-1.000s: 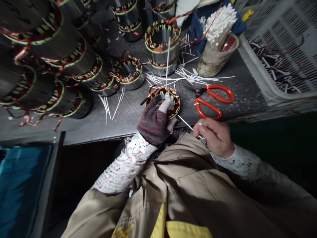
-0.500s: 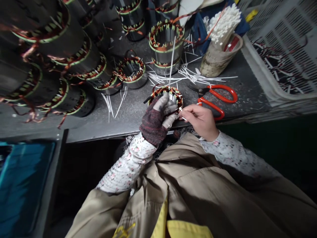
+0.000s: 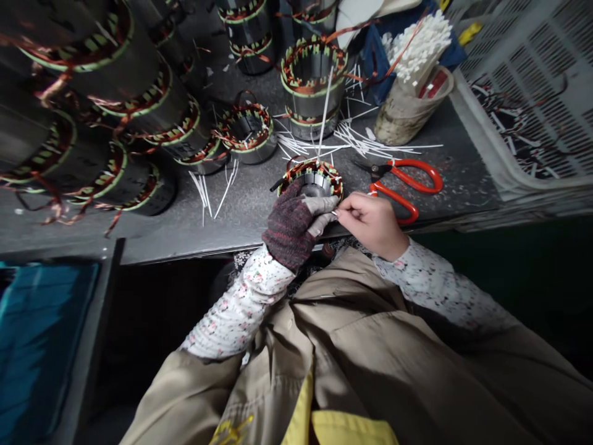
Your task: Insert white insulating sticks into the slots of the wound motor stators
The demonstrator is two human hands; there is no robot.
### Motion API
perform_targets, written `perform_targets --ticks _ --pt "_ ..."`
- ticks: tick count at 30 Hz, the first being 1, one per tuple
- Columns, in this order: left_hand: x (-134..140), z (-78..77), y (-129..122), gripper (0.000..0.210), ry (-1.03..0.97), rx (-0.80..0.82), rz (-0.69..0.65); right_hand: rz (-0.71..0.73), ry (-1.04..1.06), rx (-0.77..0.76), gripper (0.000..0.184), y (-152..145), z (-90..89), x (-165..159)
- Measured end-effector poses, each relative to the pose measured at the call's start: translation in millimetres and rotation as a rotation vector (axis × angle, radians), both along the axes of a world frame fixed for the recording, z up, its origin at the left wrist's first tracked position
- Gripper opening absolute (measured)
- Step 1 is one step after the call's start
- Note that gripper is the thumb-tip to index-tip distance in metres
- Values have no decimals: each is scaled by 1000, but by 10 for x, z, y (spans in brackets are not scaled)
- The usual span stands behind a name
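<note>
A small motor stator with copper windings and a green-yellow lined rim sits at the bench edge in front of me. My left hand, in a dark maroon knit glove with pale-wrapped fingers, grips its near left side. My bare right hand is closed in a pinch at the stator's near right rim, on the small white end of what looks like a cable tie. Its fingertips almost meet my left fingertips. Another white cable tie stands up from the stator's far rim. Red-handled cutters lie just right.
Stacked stators fill the left, with a single small one and a taller stack behind. Loose white ties are scattered beyond. A cup of ties and a white plastic basket stand right.
My left fingers have moved from over the stator's bore down to its near rim, baring the inside. My right hand stays pinched at nearly the same place.
</note>
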State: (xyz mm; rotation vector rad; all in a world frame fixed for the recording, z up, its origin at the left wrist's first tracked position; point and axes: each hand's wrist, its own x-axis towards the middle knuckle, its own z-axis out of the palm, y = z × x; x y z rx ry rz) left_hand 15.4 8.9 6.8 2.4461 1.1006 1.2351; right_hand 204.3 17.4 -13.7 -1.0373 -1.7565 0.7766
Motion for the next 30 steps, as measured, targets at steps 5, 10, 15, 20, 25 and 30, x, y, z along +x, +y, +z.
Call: perform_targets --ticks 5,10,15,20,25,30 --pt "3 13 -9 13 127 63 73 84 -114 9 32 -29 198 45" --pt "32 3 -24 14 161 100 84 221 156 -107 29 -115 421 238" --pt "-21 9 -45 18 189 52 115 499 506 -332 33 -184 273 288" --pt "-17 30 -10 19 277 172 97 358 602 -499 45 -215 290 340" --pt "19 15 6 21 344 135 15 196 700 -397 40 90 400 -48" --pt "-72 44 26 23 348 18 4 64 284 -88 44 253 322 -117"
